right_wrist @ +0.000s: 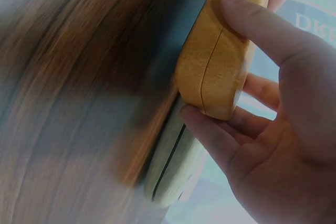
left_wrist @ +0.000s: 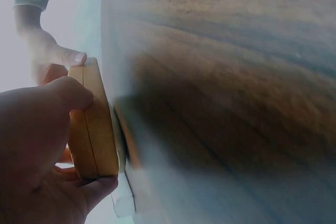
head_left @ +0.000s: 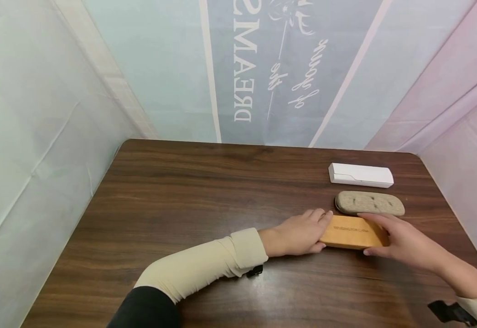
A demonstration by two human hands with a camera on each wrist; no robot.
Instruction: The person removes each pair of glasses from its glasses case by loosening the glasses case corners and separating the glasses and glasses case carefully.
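Observation:
A mustard-yellow glasses case with dark lettering on its lid lies between my hands at the right of the table. My left hand grips its left end, the thumb on the near side and fingers over the far side. Around the right end, my right hand holds it the same way. In the right wrist view the seam along the yellow case is closed. The left wrist view also shows both hands on the case. Whether its underside touches the table I cannot tell.
Just behind the yellow case lies a beige fabric glasses case with small dark marks. A white oblong case lies farther back. The dark wood table meets a printed cloth backdrop at its rear edge.

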